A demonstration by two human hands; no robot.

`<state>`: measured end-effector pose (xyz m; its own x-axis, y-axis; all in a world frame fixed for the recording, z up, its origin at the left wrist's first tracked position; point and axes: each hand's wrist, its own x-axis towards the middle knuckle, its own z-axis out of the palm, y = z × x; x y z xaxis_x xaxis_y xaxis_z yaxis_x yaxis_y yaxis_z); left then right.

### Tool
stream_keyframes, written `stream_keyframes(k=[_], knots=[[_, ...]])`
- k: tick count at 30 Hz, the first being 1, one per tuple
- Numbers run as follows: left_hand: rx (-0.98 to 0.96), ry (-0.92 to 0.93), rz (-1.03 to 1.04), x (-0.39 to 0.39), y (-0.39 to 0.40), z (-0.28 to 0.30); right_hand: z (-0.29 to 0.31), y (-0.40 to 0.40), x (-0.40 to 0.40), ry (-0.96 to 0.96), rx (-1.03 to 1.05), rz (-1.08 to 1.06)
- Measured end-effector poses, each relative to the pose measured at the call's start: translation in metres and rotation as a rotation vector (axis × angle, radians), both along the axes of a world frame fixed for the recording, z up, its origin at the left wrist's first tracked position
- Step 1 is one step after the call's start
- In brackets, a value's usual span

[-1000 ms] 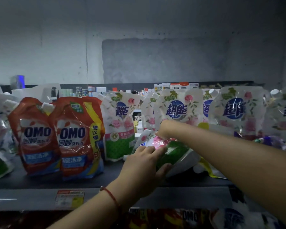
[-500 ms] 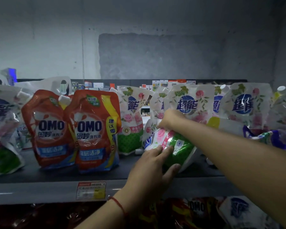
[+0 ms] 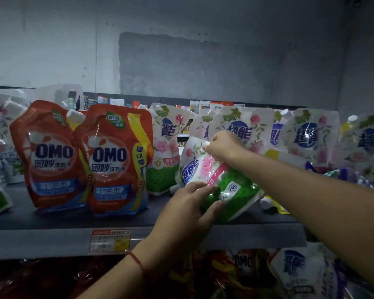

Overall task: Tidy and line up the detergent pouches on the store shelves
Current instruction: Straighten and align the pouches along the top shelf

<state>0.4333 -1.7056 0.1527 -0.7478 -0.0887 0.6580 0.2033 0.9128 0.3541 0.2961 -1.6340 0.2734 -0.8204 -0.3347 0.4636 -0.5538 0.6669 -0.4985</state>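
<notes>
A tilted detergent pouch (image 3: pixel 235 188), right hand (image 3: pixel 222 145) pinching its top and left hand (image 3: pixel 188 206) pressing spread fingers (image 3: pixel 200 186) to its base, could slump off the shelf (image 3: pixel 41 240) if released leaning.

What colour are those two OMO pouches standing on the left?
Orange-red OMO pouches, each with a blue band low down; seen in the head view.

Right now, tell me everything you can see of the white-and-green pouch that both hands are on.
The white-and-green pouch is glossy, crinkled plastic film. Its upper part is white with pink roses and a blue logo, then comes a pink band, and the lower part is green with a small white label. It sits tilted, top towards the upper left, its lower edge on the shelf, in front of the upright row. The right hand pinches its top edge. The left hand presses spread fingers against its front.
</notes>
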Motion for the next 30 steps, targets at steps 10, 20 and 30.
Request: stream_keyframes(k=[10, 20, 30], knots=[[0.497, 0.033, 0.032, 0.005, 0.016, 0.002, 0.029, 0.037, 0.042, -0.328, -0.329, 0.154], [0.936, 0.181, -0.333, -0.020, 0.015, 0.023, 0.045, 0.072, 0.053, -0.646, -0.724, 0.340], [0.926, 0.249, -0.384, -0.020, 0.020, 0.029, 0.036, 0.083, 0.040, -0.510, -1.076, 0.453]])
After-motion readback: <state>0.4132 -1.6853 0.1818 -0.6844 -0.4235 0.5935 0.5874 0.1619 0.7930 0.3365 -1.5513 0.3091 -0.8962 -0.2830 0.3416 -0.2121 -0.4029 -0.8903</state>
